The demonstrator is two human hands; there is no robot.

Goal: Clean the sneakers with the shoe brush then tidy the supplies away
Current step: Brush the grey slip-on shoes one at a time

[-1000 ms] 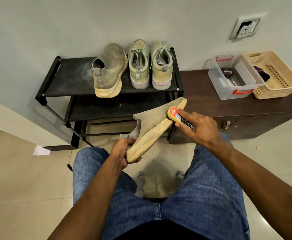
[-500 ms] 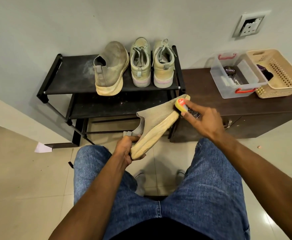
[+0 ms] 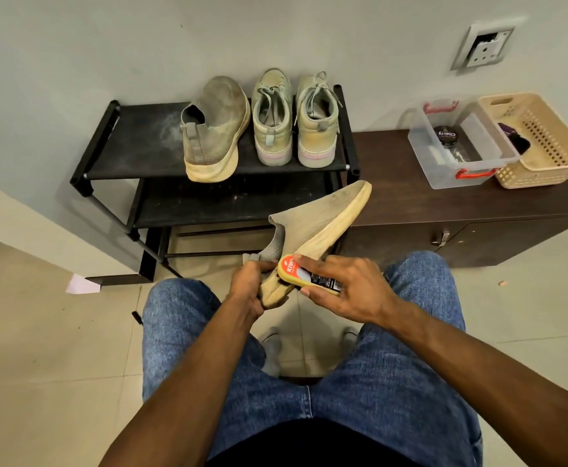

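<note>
Head view: beige knit slip-on sneaker (image 3: 312, 227), heel hidden inside left hand (image 3: 248, 286), whose fingers curl round it; long axis runs diagonally, toe up-right. Yellow red-labelled shoe brush (image 3: 304, 276), bristles mostly hidden, pinched between right hand (image 3: 346, 286) fingers against the sole near the heel.

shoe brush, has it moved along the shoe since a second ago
Yes. The shoe brush has slid from the toe end down to the heel end of the held shoe, away from the shoe rack.
</note>
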